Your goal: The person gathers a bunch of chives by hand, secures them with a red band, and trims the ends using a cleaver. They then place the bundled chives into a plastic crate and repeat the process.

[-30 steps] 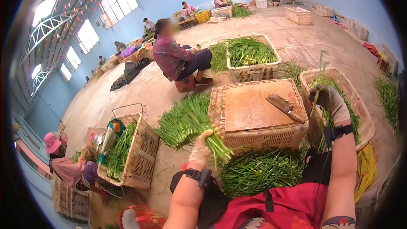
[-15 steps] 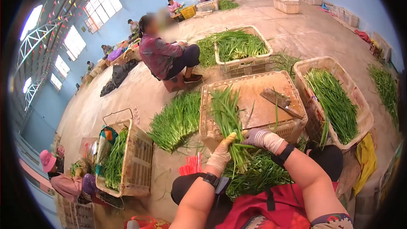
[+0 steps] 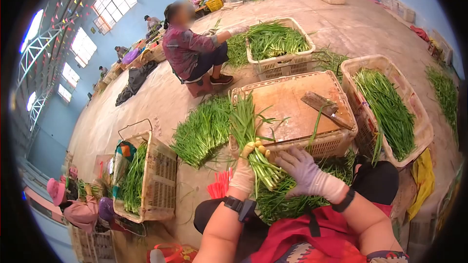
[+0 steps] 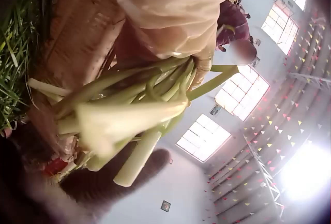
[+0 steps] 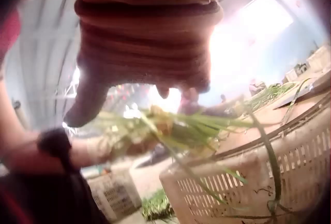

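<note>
In the head view my left hand (image 3: pixel 247 166), in a pale glove, grips a bunch of green stalks (image 3: pixel 242 122) at the front left corner of an upturned crate (image 3: pixel 312 145). The pale stalk ends (image 3: pixel 265 171) point toward my lap; they fill the middle of the left wrist view too. My right hand (image 3: pixel 304 173), gloved, is just right of those ends, fingers spread and holding nothing. Below both hands lies a heap of loose greens (image 3: pixel 278 204). A broad-bladed knife (image 3: pixel 325 109) rests on the board (image 3: pixel 287 104) on top of the crate.
At the right stands a crate (image 3: pixel 424 131) of greens, with a yellow cloth (image 3: pixel 421 185) by it. Greens (image 3: pixel 202 129) lie on the floor at the left. Another filled crate (image 3: pixel 282 71) is behind. A person (image 3: pixel 187 51) sits beyond; another crate (image 3: pixel 163 180) stands at the left.
The right hand came from the right-hand crate to the bunch, then moved slightly off it with fingers spread. The left hand brought the bunch to the crate's front edge and still grips it.
</note>
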{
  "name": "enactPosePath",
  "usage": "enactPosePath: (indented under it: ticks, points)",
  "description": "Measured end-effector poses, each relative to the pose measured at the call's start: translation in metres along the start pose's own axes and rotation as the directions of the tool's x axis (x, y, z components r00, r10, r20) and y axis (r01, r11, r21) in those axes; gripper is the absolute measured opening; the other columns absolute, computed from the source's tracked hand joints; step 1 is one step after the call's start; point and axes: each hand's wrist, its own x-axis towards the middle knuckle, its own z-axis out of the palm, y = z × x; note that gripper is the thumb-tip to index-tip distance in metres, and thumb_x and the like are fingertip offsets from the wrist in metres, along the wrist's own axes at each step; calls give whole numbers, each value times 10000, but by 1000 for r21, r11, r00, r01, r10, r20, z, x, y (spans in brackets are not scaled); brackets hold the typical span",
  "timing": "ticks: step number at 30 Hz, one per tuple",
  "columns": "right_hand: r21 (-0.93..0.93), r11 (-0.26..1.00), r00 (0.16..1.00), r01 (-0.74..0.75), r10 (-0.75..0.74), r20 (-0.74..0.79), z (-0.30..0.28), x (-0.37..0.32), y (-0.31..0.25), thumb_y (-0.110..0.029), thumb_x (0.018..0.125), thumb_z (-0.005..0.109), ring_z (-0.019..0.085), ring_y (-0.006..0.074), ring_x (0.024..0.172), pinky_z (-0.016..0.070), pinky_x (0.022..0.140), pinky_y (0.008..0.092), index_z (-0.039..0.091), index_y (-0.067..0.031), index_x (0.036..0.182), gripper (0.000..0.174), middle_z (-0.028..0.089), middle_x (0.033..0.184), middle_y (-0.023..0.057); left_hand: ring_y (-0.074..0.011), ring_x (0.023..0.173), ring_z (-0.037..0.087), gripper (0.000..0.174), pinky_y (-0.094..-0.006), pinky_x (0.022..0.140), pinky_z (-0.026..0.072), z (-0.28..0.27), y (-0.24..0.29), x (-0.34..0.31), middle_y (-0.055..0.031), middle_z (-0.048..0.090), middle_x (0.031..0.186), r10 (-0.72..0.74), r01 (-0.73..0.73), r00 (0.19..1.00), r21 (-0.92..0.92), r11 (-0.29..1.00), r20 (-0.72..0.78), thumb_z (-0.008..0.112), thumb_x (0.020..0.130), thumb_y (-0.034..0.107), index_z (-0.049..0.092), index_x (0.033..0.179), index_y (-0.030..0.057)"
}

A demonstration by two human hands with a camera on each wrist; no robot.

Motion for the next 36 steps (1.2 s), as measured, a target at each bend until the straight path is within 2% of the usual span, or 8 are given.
enactPosePath:
  ticks: [10, 21, 24, 26, 29, 31, 34, 36]
  points:
    - [-301, 906, 850, -297, 395, 350, 82, -22, 25, -283, 761, 726, 667, 271, 891, 379, 1018, 485, 612, -150, 1219, 491, 688, 813, 60, -180, 835, 643, 262, -389, 836, 587, 4, 37, 3, -35, 645, 912, 152, -152, 982, -15, 988, 107, 708, 881, 77, 614, 1124, 48]
    - [-601, 719, 843, -348, 521, 135, 46, -108, 39, -420, 747, 735, 446, 382, 1313, 309, 1080, 570, 617, -142, 1245, 582, 528, 1382, 160, -156, 806, 675, 169, -376, 844, 606, 39, 36, -17, -11, 684, 894, 258, -258, 966, -89, 962, -9, 689, 914, 129, 662, 1069, 66]
    - [-131, 826, 599, -548, 497, 627, -25, -45, -3, -408, 832, 695, 574, 310, 1216, 468, 990, 372, 585, -130, 1331, 582, 552, 1385, 168, -167, 818, 660, 180, -370, 846, 597, 21, 28, -8, -24, 672, 902, 303, -292, 949, -120, 949, 89, 658, 935, 140, 640, 1090, 49]
    - [545, 607, 796, -579, 275, 539, 26, -56, 9, -432, 842, 697, 628, 371, 1102, 496, 946, 412, 575, -89, 1319, 600, 651, 1174, 231, -168, 824, 645, 220, -378, 846, 585, 10, 23, -1, -29, 661, 915, 300, -284, 945, -127, 950, 131, 629, 952, 156, 611, 1133, 31]
    - [743, 485, 875, -462, 388, 290, 76, -31, -8, -319, 885, 711, 663, 246, 978, 527, 899, 354, 587, 48, 1222, 514, 697, 1021, 162, -173, 839, 644, 224, -394, 885, 570, 19, 10, -5, -35, 663, 929, 235, -204, 964, -226, 953, 122, 616, 955, 148, 609, 1147, 32]
    - [855, -139, 756, -500, 412, 509, 73, -15, -15, -287, 858, 743, 662, 187, 868, 543, 817, 303, 590, 50, 1195, 500, 693, 956, 142, -182, 861, 651, 222, -404, 910, 561, 23, 5, -7, -42, 670, 948, 227, -186, 962, -247, 951, 150, 615, 953, 151, 616, 1138, 29]
    - [808, -143, 697, -571, 435, 570, 62, -17, -9, -226, 837, 744, 665, 147, 817, 538, 750, 272, 597, 57, 1174, 464, 688, 873, 132, -199, 903, 666, 231, -427, 927, 554, 21, 3, -1, -56, 681, 980, 255, -180, 939, -301, 937, 232, 628, 939, 187, 641, 1103, 25]
    - [683, 189, 685, -705, 429, 589, 33, -27, 3, -196, 858, 715, 659, 152, 769, 544, 715, 285, 631, 39, 1149, 383, 696, 873, 96, -211, 900, 667, 266, -436, 914, 552, 17, 3, 1, -60, 685, 980, 284, -241, 950, -269, 932, 132, 640, 929, 234, 648, 1101, 31]
